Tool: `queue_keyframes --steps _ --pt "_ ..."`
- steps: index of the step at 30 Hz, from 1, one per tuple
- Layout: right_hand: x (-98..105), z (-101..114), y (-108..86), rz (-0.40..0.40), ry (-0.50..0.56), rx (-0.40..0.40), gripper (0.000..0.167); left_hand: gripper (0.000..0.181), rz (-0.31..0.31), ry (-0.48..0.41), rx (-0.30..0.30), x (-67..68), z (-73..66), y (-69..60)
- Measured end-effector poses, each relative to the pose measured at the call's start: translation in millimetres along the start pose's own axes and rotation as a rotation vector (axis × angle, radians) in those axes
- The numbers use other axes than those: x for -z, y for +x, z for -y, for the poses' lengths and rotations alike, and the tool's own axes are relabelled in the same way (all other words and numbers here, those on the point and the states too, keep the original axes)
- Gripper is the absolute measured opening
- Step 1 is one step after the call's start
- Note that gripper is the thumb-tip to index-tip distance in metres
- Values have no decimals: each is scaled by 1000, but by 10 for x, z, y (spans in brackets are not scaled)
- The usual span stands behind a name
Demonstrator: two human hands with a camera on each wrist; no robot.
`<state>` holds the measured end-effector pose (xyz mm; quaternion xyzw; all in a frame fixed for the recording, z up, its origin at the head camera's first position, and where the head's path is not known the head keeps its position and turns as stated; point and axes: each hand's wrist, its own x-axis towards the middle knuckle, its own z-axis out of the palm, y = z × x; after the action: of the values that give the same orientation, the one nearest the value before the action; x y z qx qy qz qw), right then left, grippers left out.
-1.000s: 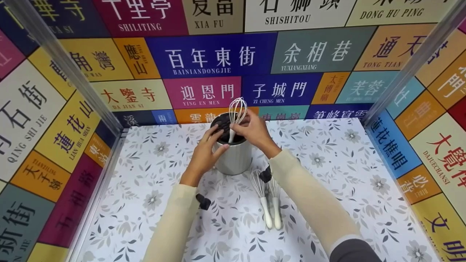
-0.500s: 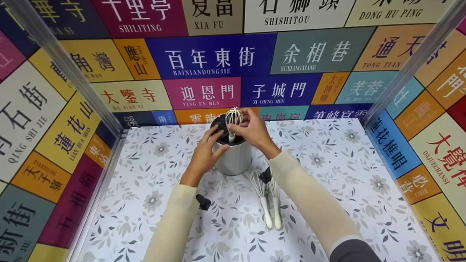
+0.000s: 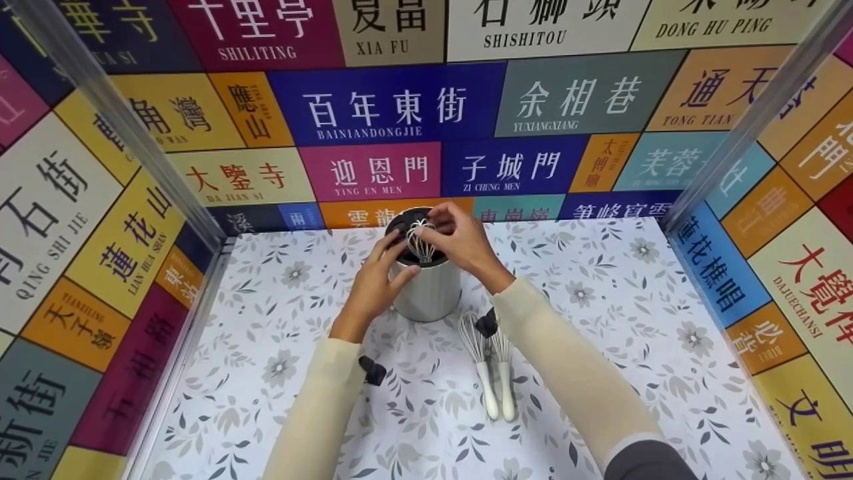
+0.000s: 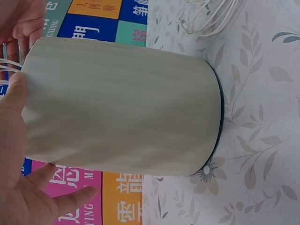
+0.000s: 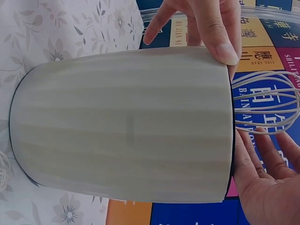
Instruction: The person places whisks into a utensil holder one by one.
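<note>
A silver-grey utensil holder stands upright on the table. Its black top shows between the hands in the head view. My left hand grips the rim from the left, thumb at the front and fingers around the side. A whisk stands in the holder, handle down and out of sight, with its wire loops above the rim. My right hand is beside these loops with thumb and fingers spread apart. In the right wrist view its fingers lie loosely behind the wires.
Two more whisks lie side by side on the table, right of the holder; the handle of one points toward me. A floral cloth covers the table. Walls with coloured sign panels enclose the back and sides.
The whisk has gone down into the holder, from its handle showing to only its wires above the rim. The right hand's fingers have spread from it. The left hand stays on the rim.
</note>
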<state>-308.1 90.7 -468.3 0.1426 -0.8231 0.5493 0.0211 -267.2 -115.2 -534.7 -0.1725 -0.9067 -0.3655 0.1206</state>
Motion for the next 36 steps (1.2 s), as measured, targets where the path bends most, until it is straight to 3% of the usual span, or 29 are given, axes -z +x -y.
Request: queue_keyframes --steps 6,12,23,30,36 --pt "30 -6 -26 6 -13 22 45 61 24 9 29 8 -9 -5" --pt "92 -21 -50 22 87 -13 56 63 30 7 41 8 -10 -3" --pt "375 -149 -185 -82 232 -35 36 59 0 0 13 -2 -4 -5" --pt "635 -318 -351 -104 161 -59 41 61 16 -1 33 -9 -5 -4" --pt "778 -458 -505 -105 82 -144 52 62 27 -1 49 4 -15 -3"
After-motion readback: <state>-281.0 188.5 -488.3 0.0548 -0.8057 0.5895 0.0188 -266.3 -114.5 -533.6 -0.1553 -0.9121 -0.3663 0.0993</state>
